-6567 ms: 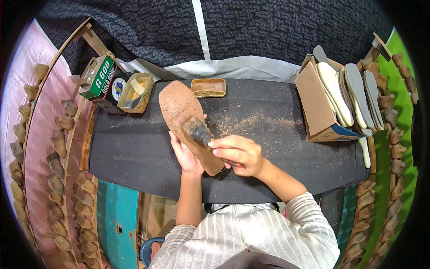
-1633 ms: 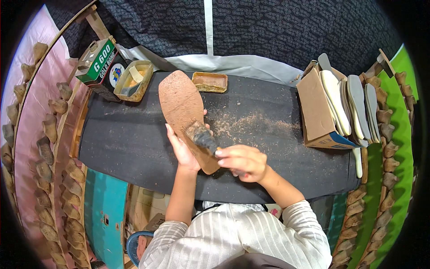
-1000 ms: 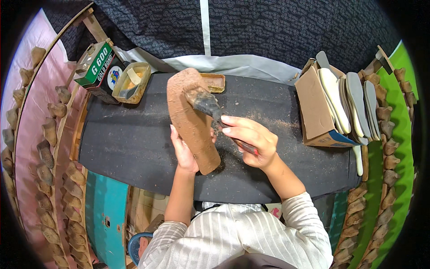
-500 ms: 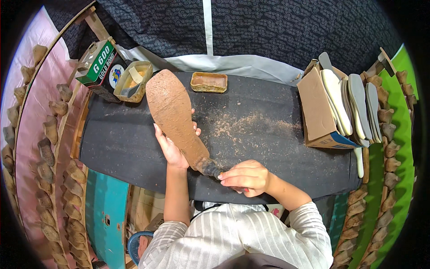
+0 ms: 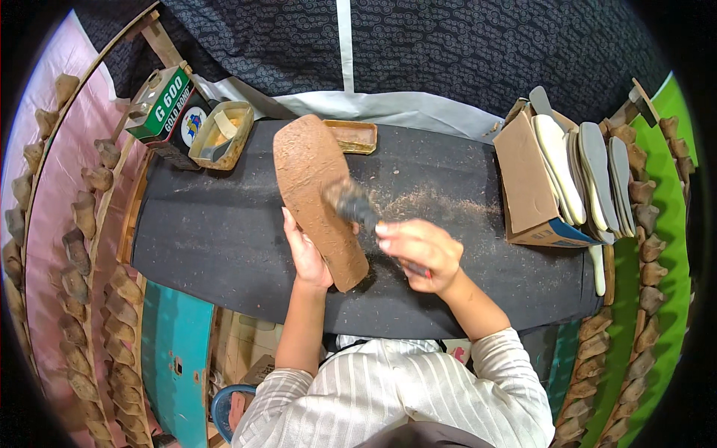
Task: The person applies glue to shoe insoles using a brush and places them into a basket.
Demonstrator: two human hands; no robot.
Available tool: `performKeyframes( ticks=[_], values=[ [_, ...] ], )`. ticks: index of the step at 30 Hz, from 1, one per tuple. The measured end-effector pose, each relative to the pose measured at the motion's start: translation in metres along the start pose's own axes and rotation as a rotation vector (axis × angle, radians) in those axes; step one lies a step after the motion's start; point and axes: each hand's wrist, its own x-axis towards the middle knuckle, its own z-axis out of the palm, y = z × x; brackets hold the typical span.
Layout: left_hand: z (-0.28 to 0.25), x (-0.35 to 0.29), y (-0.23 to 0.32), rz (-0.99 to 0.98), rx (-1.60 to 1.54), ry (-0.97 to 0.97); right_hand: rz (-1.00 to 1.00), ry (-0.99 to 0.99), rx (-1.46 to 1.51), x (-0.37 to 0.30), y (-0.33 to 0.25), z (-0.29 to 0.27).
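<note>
My left hand (image 5: 308,257) is closed around a brown shoe sole (image 5: 308,168), its fingers passing behind. The sole is held tilted above the table, its rough, speckled face up. In my right hand (image 5: 426,257) is a brush (image 5: 358,209) with a dark handle. Its blurred bristles lie over the right edge of the sole's middle. A small red bit shows beneath the right fingers; I cannot tell what it is.
Crumbs lie scattered over the black-covered table (image 5: 224,239). At the back left are a green metal can (image 5: 166,112) and a plastic tub (image 5: 230,153); a shallow tray (image 5: 358,142) is behind the sole. A cardboard box (image 5: 526,179) with insoles stands right. Racks of shoe lasts flank both sides.
The brush has moved up from the sole's near end to its middle. The sole has swung rightward and turned a little, with my left hand still around it.
</note>
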Motion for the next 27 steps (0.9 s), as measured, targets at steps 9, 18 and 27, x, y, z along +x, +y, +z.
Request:
performKeyframes(
  ticks=[9,18,27],
  values=[
    [-0.023,0.005,0.024,0.192,0.08,-0.041,0.101,-0.144,0.276,-0.064,-0.016,0.016],
    [-0.027,0.001,0.026,0.188,-0.011,-0.127,0.369,0.154,0.078,-0.012,0.031,-0.01],
    [-0.023,-0.012,0.026,0.152,-0.051,-0.078,0.5,0.217,0.033,0.006,0.151,0.02]
  ],
)
